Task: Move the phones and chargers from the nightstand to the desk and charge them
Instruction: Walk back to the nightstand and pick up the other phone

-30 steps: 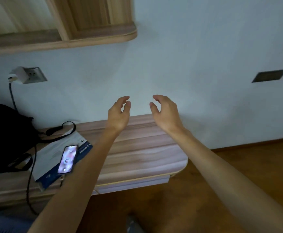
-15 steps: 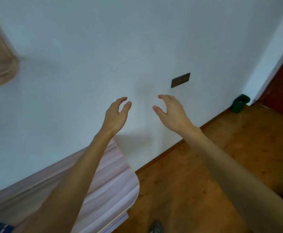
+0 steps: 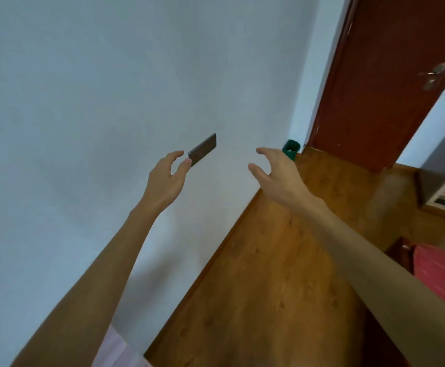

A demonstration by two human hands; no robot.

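Pale blue-white wall (image 3: 83, 102) fills most of what I can see from where I stand, with a dark rectangular plate (image 3: 202, 149) set into it, and a strip of orange-brown wood floor (image 3: 269, 274) running off to a dark red door (image 3: 388, 75) with a metal handle (image 3: 434, 75). A small green bin (image 3: 290, 148) sits in the corner by the door frame. At the lower right edge something red (image 3: 441, 274) shows, and at the bottom left a sliver of pale wood, perhaps the corner of a worktop (image 3: 115, 348).

The person holds both bare arms out ahead. The left hand (image 3: 167, 178) is raised with its fingers (image 3: 175, 156) curled loosely, thumb and forefinger apart, nothing between them. The right hand (image 3: 277, 170) is likewise empty, fingers (image 3: 265, 151) spread and slightly hooked.

No phone or charger is in view at all; neither the nightstand nor the items on it can be seen, so I cannot say where they lie.

My judgement is that the person is crossing the room with hands empty, probably to fetch things. The risk from here is mostly clumsy footing or a snagged cable once something is picked up: a charger lifted while plugged in would tug at its socket, and a phone carried with a dangling lead could be jerked loose and dropped on the hard floor.
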